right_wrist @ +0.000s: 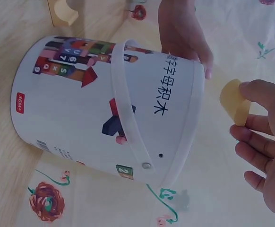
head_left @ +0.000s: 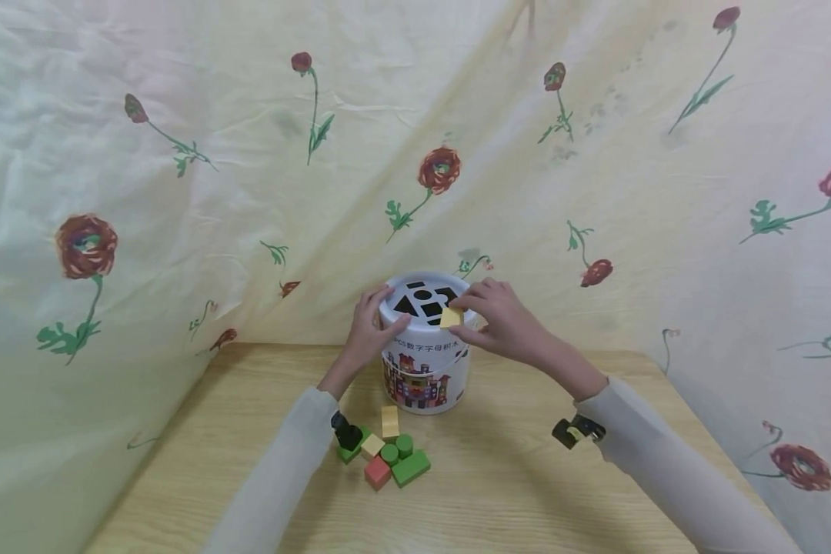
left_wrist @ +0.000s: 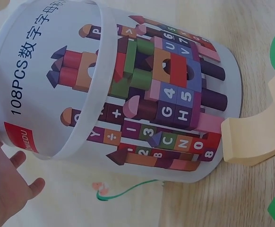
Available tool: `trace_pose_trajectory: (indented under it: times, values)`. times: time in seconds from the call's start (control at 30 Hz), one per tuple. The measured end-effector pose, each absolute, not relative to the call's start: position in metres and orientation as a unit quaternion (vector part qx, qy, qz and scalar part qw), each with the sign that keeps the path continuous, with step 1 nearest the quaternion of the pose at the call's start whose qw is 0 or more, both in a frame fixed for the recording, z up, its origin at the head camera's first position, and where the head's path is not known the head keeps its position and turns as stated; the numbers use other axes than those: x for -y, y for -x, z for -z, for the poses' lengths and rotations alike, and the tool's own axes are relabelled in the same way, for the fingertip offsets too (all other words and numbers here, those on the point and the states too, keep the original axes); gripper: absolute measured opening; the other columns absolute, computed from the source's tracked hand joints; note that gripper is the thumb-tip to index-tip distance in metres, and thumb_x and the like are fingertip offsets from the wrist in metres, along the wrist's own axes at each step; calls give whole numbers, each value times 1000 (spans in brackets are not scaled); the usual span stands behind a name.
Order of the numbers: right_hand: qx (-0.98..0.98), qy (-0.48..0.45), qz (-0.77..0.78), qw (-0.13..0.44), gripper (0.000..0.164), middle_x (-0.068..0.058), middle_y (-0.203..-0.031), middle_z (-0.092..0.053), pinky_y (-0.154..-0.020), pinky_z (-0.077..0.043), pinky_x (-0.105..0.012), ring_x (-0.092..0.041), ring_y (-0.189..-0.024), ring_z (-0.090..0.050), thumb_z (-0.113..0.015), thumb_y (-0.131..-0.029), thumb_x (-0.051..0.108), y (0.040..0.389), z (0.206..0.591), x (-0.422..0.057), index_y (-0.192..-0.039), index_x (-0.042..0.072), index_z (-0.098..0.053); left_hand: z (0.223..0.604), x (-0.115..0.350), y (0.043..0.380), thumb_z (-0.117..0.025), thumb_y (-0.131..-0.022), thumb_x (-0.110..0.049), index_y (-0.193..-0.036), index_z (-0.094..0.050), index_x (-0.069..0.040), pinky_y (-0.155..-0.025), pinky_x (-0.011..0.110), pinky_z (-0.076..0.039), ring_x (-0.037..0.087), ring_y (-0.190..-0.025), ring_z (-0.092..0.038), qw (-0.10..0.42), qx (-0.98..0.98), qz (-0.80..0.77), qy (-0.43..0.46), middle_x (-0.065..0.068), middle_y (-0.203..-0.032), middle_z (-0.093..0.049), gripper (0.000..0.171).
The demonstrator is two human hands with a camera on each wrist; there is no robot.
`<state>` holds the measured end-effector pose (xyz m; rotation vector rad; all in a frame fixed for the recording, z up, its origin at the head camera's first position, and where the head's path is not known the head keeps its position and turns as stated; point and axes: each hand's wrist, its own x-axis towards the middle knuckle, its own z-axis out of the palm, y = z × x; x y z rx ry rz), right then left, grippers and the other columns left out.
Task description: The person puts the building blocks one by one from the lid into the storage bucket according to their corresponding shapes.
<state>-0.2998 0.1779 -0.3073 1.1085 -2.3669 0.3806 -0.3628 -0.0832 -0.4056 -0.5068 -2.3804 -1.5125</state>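
Note:
A white bucket [head_left: 425, 362] with a pictured castle of blocks stands upright on the table. Its lid [head_left: 422, 295] has several dark shaped holes. My left hand [head_left: 372, 327] holds the lid's left rim, thumb at the front and fingers at the side. In the left wrist view, some fingers of that hand hang free beside the bucket. Over the lid's right front edge, my right hand [head_left: 502, 319] pinches a yellow half-round block [right_wrist: 235, 101] between thumb and fingers. The right wrist view shows this block apart from the bucket wall.
In front of the bucket lies a loose group of blocks: a pale arch block [left_wrist: 255, 127], a red block [head_left: 377, 472], a green oblong block [head_left: 412, 468], green cylinders [head_left: 405, 445] and a cream block [head_left: 372, 446]. A flowered cloth [head_left: 249, 192] hangs behind the table [head_left: 512, 477].

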Motion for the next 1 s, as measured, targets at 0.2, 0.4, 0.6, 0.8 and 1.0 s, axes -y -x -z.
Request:
trace_pose_trajectory:
  times: [0.2,0.4,0.6,0.8,1.0]
  values:
    - [858,-406,-143,281,33,-12,-100,-68,-86,-42,-45,-27,-93,-52,-81,-85,24,309,312,-171,-109,3,-73,406,83,364,-70,-89,-52,-154,-43,-22,-113,62,-40,30,-145,-30,141,820,526,178,4,-162,-30,77]
    - [846,-403,-144,318,32,-12,-91,-65,-79,-41,-42,-27,-86,-50,-84,-83,24,317,325,-164,-101,0,-73,406,83,363,-69,-89,-50,-154,-43,-20,-112,60,-43,31,-144,-31,146,820,522,181,5,-162,-31,76]
    - [848,-386,-144,334,32,-12,-90,-67,-80,-41,-43,-27,-85,-53,-83,-84,30,322,330,-160,-95,2,-75,406,83,363,-68,-90,-50,-154,-43,-20,-114,62,-40,31,-145,-30,147,821,521,182,6,-162,-30,75]
    - [852,-378,-131,338,30,-10,-93,-68,-85,-43,-47,-29,-89,-56,-83,-83,33,327,330,-159,-92,5,-74,406,83,363,-68,-91,-50,-154,-43,-20,-114,62,-40,31,-145,-29,146,820,523,181,5,-163,-30,74]
    - [862,-362,-106,337,32,-11,-94,-67,-92,-42,-53,-30,-91,-55,-80,-86,36,333,335,-157,-94,6,-73,407,83,364,-68,-91,-51,-154,-43,-21,-113,61,-41,30,-145,-29,144,821,523,178,4,-162,-29,75]
